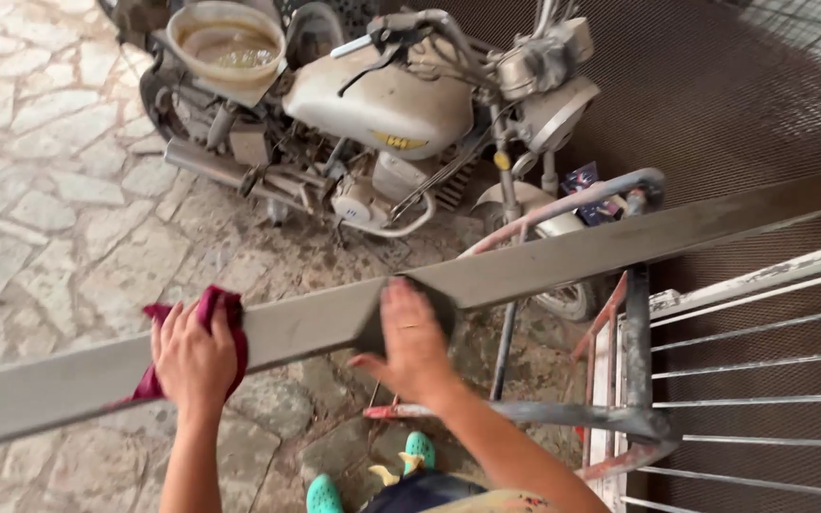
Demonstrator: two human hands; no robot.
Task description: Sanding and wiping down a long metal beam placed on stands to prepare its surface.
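Observation:
A long grey metal bar (pixel 563 256) runs slantwise across the view, from lower left to upper right. My left hand (pixel 194 359) presses a dark red cloth (pixel 222 312) flat against the bar's left part. My right hand (pixel 414 344) lies on the bar near its middle, fingers closed over a dark sanding pad (pixel 434 296) that shows at the fingertips. Both arms reach up from below the frame's bottom edge.
A dusty cream motorcycle (pixel 387 109) stands behind the bar, with a tub of murky liquid (pixel 227 43) on its seat. At the right is a metal frame with thin rods (pixel 762 380) and a paint-stained stand (pixel 610 418). Stone paving (pixel 59 199) lies below, and my feet wear green clogs (pixel 418 446).

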